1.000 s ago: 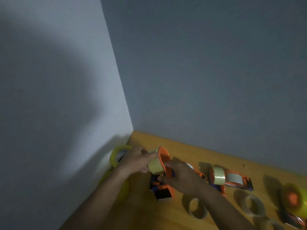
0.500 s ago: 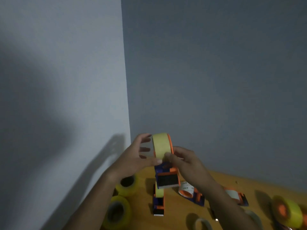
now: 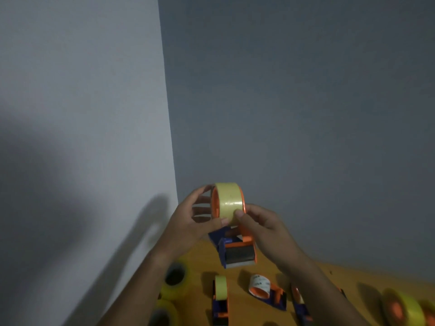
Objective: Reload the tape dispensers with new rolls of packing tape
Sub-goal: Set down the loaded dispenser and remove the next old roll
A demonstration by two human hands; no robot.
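Observation:
I hold an orange and blue tape dispenser up in front of the wall, with a yellowish roll of packing tape seated on its orange wheel. My left hand grips the roll from the left, fingers curled behind it and thumb on its front. My right hand holds the dispenser's right side, its thumb pressing on the roll's face near the lower edge.
On the wooden table below lie a loaded dispenser, a dispenser with a nearly spent white roll, another dispenser under my right arm, two yellow tape rolls by the wall, and a loaded roll at right.
Both hands have lifted the dispenser and roll from the table up in front of the wall. The roll now faces me squarely, and my right thumb has come onto its face.

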